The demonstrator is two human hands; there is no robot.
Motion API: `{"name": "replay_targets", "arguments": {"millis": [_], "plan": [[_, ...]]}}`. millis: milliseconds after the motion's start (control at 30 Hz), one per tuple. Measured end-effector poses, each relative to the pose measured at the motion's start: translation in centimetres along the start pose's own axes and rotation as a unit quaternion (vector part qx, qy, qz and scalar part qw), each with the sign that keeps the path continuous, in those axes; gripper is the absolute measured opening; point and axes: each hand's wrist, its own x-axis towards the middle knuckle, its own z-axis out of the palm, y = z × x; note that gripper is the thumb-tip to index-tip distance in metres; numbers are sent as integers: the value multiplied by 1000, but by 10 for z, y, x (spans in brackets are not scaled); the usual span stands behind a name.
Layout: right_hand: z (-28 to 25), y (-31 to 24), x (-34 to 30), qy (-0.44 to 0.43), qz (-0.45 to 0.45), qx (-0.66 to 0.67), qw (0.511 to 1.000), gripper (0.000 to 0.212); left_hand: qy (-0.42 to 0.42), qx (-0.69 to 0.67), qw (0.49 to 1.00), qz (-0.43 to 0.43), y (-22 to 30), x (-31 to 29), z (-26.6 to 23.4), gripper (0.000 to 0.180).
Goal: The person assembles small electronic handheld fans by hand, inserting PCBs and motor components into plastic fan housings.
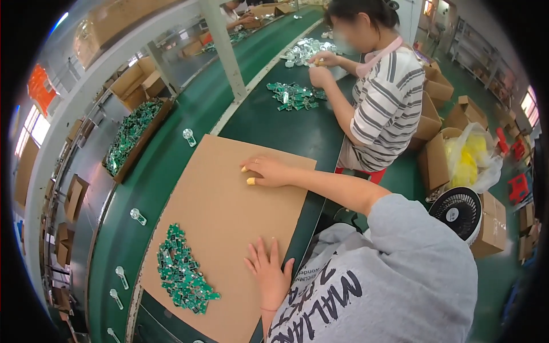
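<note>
A large sheet of brown cardboard (229, 211) lies across the green worktop. My left hand (269, 274) rests palm down on its near edge, fingers spread and holding nothing. Farther up the sheet is my right hand (269, 172), with yellow finger covers on the thumb and one finger. Its thumb and fingers are apart, touching only the cardboard as far as I can see. A heap of small green circuit boards (184, 274) sits at the sheet's lower left, away from both hands.
Clear plastic-and-metal pieces, such as this one (137, 216), lie spaced along the green conveyor (154, 183). Beyond it stands a box of circuit boards (134, 134). A co-worker (383, 97) handles small parts beside more boards (293, 96) and clear pieces (309, 51). A black fan (456, 214) stands at right.
</note>
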Motion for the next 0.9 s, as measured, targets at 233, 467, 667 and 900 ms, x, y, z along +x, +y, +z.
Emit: {"name": "replay_targets", "arguments": {"millis": [233, 467, 667, 900], "plan": [[-29, 32, 41, 15, 152, 221, 963, 22, 68, -16, 997, -35, -2, 15, -10, 44], [-66, 183, 128, 157, 172, -287, 929, 24, 73, -75, 993, -59, -9, 23, -9, 41], [-56, 255, 158, 74, 283, -366, 883, 36, 85, -107, 986, -94, -12, 30, -9, 34], [-72, 270, 138, 56, 378, -320, 867, 32, 89, -121, 983, -102, -17, 35, -7, 29]]}}
